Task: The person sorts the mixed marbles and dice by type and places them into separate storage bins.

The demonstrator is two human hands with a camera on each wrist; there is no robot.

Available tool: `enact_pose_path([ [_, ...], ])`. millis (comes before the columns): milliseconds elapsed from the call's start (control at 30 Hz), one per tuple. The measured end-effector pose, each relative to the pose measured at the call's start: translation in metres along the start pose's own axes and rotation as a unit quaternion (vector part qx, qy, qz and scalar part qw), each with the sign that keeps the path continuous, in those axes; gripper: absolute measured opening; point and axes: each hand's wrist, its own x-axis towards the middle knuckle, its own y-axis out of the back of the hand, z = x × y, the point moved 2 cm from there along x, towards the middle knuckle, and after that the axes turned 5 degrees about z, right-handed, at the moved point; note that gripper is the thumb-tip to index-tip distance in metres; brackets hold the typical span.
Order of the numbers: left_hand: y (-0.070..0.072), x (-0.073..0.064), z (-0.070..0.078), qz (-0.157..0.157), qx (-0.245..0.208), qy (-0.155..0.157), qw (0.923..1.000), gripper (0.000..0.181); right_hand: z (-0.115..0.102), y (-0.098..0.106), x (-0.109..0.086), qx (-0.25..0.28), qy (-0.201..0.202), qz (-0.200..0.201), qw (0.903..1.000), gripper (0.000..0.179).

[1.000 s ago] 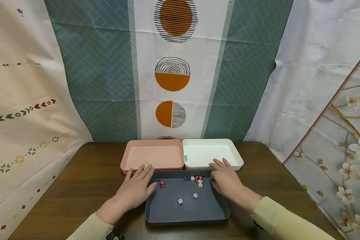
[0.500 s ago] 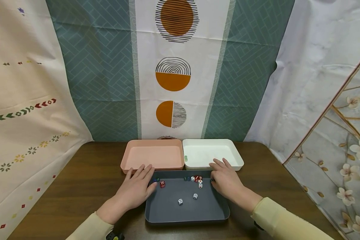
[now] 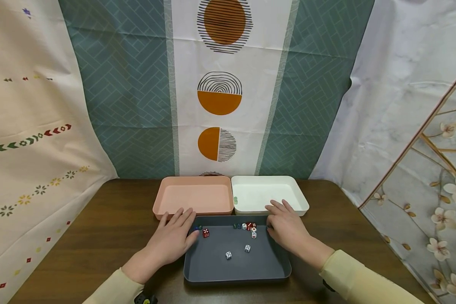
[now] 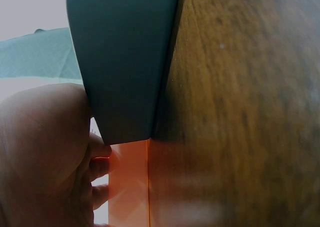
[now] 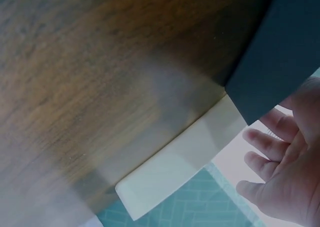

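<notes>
A dark grey tray holds several small dice. Among them are a red die near its left side, a white die and another white die toward the middle. More red, white, green and blue dice cluster along its back edge. My left hand rests at the tray's back left corner, fingers extended toward the pink tray. At the back right corner lies my right hand, its fingers reaching over the front rim of the white tray. Neither hand holds anything visible.
The pink and white trays stand side by side behind the grey one on a brown wooden table. Small pale green pieces lie at the white tray's left side. Patterned cloths hang behind the table.
</notes>
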Motion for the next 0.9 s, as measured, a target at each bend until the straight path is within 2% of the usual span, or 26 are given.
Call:
enact_pose_path([
  [433,-0.003,0.002,-0.002,0.005,0.004,-0.008,0.9999,0.067,-0.002,0.010,0.004,0.002,0.007,0.025,0.9997,0.016],
  [900,0.001,0.000,0.000,-0.001,0.005,-0.003,1.0000,0.067,-0.003,0.015,0.010,-0.002,0.005,0.032,0.9995,0.015],
])
